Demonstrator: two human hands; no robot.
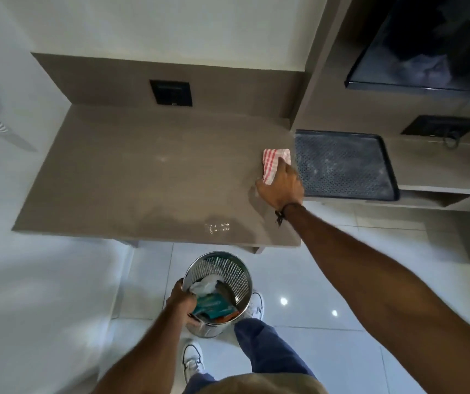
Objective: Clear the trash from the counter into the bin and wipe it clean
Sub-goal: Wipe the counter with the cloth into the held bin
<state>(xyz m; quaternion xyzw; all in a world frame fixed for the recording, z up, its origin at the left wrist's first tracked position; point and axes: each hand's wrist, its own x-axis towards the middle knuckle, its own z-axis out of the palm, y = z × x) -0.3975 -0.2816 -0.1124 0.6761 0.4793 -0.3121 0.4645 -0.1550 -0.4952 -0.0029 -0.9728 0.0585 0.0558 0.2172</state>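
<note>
My right hand [280, 186] presses a red-and-white striped cloth [275, 160] flat on the brown counter [142, 172], near its right edge. Down on the floor in front of the counter stands a perforated metal bin [228, 273]. My left hand [181, 298] grips its near-left rim. Inside the bin lie white crumpled paper [205, 285], a teal wrapper [211, 304] and something orange. The counter top bears no loose trash, only faint smears.
A dark perforated tray [342, 166] sits on a lower shelf just right of the cloth. Black wall sockets [171, 92] are set in the backsplash. A black screen [433, 44] hangs at upper right. Glossy white floor tiles surround my feet [192, 361].
</note>
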